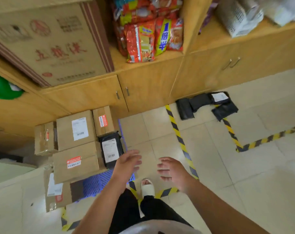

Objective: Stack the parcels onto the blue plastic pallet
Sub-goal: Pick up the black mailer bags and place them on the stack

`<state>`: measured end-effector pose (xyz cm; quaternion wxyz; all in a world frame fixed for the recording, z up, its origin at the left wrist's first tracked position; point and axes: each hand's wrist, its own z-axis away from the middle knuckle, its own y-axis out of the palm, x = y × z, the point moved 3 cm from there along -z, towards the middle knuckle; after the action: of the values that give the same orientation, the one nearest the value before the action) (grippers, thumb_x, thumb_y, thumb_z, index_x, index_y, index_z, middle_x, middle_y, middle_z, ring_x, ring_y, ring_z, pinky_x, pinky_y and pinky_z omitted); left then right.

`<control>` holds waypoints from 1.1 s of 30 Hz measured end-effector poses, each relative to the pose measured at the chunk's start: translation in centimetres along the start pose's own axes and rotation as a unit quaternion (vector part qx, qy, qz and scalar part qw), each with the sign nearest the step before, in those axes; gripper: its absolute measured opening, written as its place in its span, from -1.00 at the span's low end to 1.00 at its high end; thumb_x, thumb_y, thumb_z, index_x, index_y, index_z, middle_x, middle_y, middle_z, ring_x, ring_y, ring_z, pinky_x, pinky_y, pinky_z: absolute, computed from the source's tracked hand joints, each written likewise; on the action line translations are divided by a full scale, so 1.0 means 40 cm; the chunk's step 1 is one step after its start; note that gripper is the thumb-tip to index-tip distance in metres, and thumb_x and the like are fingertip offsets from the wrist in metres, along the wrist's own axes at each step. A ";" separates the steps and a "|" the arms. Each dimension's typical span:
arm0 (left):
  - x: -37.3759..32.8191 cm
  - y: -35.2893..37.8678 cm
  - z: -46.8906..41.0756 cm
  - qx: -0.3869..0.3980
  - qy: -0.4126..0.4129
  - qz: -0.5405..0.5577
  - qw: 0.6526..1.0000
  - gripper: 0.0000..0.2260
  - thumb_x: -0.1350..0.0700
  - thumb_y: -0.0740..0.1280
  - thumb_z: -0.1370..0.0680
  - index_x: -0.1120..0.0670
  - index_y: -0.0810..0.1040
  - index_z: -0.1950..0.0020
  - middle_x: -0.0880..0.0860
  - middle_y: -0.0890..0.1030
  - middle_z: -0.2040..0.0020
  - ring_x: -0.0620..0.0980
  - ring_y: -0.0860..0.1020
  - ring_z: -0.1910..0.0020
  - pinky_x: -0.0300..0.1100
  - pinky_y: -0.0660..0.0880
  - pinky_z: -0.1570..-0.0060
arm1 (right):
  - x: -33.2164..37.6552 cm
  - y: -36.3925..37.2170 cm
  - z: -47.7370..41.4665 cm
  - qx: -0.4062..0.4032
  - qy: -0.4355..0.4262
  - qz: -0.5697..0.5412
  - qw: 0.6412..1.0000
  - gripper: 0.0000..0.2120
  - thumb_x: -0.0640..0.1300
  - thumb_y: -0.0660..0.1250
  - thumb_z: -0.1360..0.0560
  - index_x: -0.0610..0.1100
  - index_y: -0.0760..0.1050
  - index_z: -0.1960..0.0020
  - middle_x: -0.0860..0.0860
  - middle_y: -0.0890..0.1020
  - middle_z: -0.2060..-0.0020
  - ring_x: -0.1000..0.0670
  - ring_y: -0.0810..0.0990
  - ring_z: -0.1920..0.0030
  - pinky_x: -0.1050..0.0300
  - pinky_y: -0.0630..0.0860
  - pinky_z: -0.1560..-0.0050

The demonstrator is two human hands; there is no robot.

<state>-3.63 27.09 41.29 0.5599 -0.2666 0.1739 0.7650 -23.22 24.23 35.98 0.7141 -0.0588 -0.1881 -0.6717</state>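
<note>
Two hands are held out above the tiled floor (210,166), both empty with the fingers spread; the left hand (128,163) is seen just beside the stacked parcels, the right hand (173,173) a little apart from it; nothing is gripped by either. Several cardboard parcels are stacked on the blue plastic pallet (94,184), of which only a ribbed corner is shown; a large labelled box (76,130) is set at the middle, a smaller taped box (103,121) is touching it on the right, another small box (44,139) is placed on the left, and a flat box with a red sticker (76,164) is laid in front; a black mailer bag (111,149) with a white label is wedged against these boxes. A further carton (57,193) is leaned at the pallet's near edge. Three black poly parcels (205,105) are left on the floor near the wooden cabinet (143,85), well apart from the pallet, at the yellow-and-black floor tape (177,132).
</note>
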 end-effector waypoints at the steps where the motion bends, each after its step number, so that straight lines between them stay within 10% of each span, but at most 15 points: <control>1: -0.022 0.033 0.008 0.020 0.004 -0.024 1.000 -0.87 0.26 0.33 -0.57 0.09 0.63 -0.05 0.13 0.66 0.04 0.05 0.62 0.10 -0.07 0.53 0.01 | 0.015 -0.025 0.025 -0.008 -0.015 -0.020 1.000 -0.79 -0.19 0.15 -0.67 -0.16 0.52 -0.21 -0.10 0.62 0.08 -0.11 0.63 0.12 0.05 0.54 0.11; 18: -0.434 0.737 -0.248 0.226 0.027 -0.225 0.947 -0.84 0.24 0.27 -0.59 0.11 0.59 -0.11 0.11 0.63 0.03 0.03 0.60 0.07 -0.09 0.54 -0.02 | 0.411 -0.556 0.184 -0.267 -0.163 -0.234 0.921 -0.85 -0.14 0.31 -0.60 -0.17 0.60 -0.09 -0.18 0.68 -0.03 -0.19 0.66 -0.06 -0.12 0.59 -0.13; 33: -0.508 1.477 -0.415 0.310 -0.030 -0.379 0.871 -0.83 0.13 0.26 -0.61 0.09 0.57 -0.17 0.10 0.63 -0.05 0.06 0.62 -0.06 -0.10 0.57 -0.03 | 0.569 -1.077 0.209 -0.356 -0.168 -0.445 0.804 -0.83 -0.22 0.27 -0.60 -0.26 0.57 -0.11 -0.18 0.65 0.04 -0.21 0.64 0.05 0.05 0.55 0.13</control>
<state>-51.48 -16.27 38.36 0.8657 -0.1016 0.2708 0.4085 -66.50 1.82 44.32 0.2231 -0.3310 -0.0583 -0.9150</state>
